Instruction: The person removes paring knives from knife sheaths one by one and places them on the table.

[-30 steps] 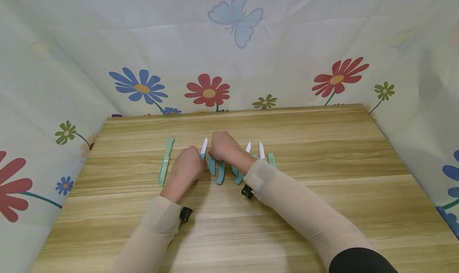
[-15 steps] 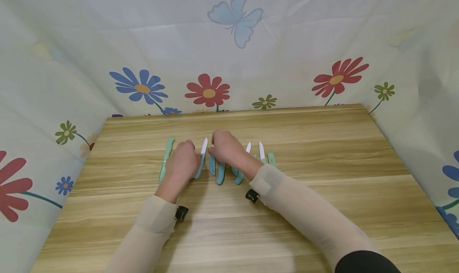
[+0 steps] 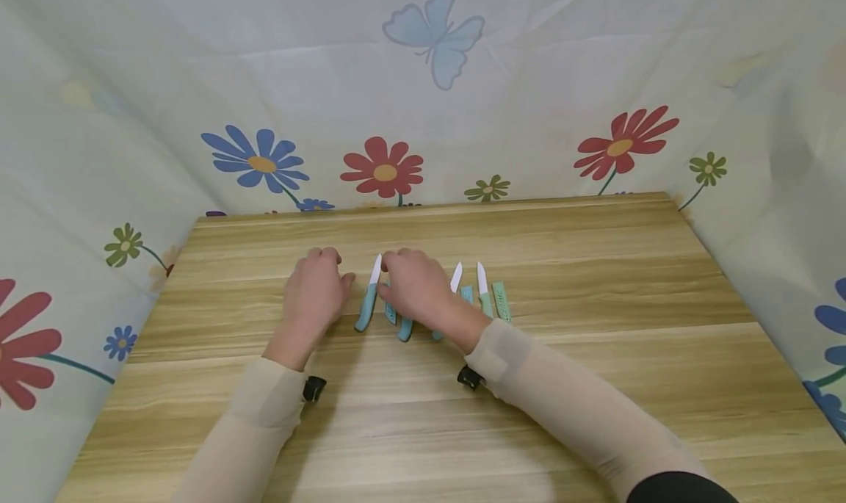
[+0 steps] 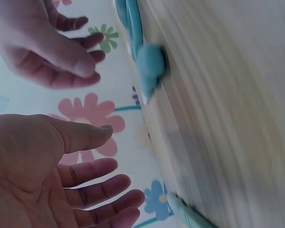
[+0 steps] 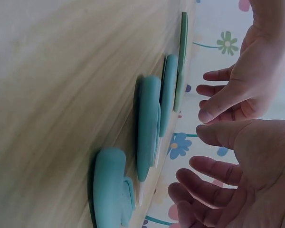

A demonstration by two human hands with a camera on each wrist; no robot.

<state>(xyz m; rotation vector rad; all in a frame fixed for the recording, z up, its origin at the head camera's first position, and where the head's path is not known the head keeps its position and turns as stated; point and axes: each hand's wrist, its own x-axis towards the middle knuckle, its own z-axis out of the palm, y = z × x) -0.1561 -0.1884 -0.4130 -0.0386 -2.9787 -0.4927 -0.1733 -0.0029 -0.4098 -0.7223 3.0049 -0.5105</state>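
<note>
My left hand [image 3: 311, 294] hovers over the left part of the row with nothing in its fingers. In the left wrist view its fingers are loosely spread, and the tip of a green knife [image 4: 187, 213] shows below it; the head view hides that knife behind the hand. A blue-handled paring knife [image 3: 366, 308] with a white blade lies between my hands. My right hand [image 3: 416, 286], also holding nothing and loosely bent, is above a blue sheath [image 3: 391, 313] and another blue knife handle [image 3: 405, 331], partly covering them.
Right of my right hand lie a white blade [image 3: 457, 274], a blue sheath [image 3: 467, 294], a green-handled knife [image 3: 485, 301] and a green sheath [image 3: 501, 301]. All rest on a wood-grain table [image 3: 595, 268]. A flower-printed curtain [image 3: 529, 84] surrounds its back and sides.
My left hand has let go of the blue knife and moved left, covering the green knife. My right hand has stayed nearly in place, shifting slightly left and down.
</note>
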